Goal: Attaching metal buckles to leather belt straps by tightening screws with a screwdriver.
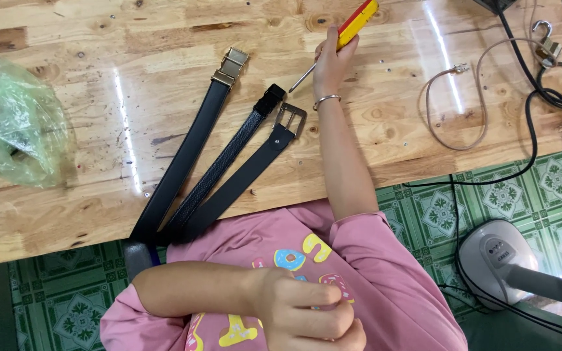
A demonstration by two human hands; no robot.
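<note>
My right hand is stretched out over the wooden table and grips a screwdriver with a yellow and red handle. Its metal shaft slants down to the left, and the tip is close to a belt's black clasp. Three black belts lie side by side and hang over the near edge: one with a gold buckle, a textured one with the black clasp, and one with a grey frame buckle. My left hand is curled in a fist against my pink shirt; nothing shows in it.
A crumpled clear green plastic bag sits at the table's left. On the right lie a beige cable, black cables and a brass padlock. A grey fan base stands on the green patterned tile floor.
</note>
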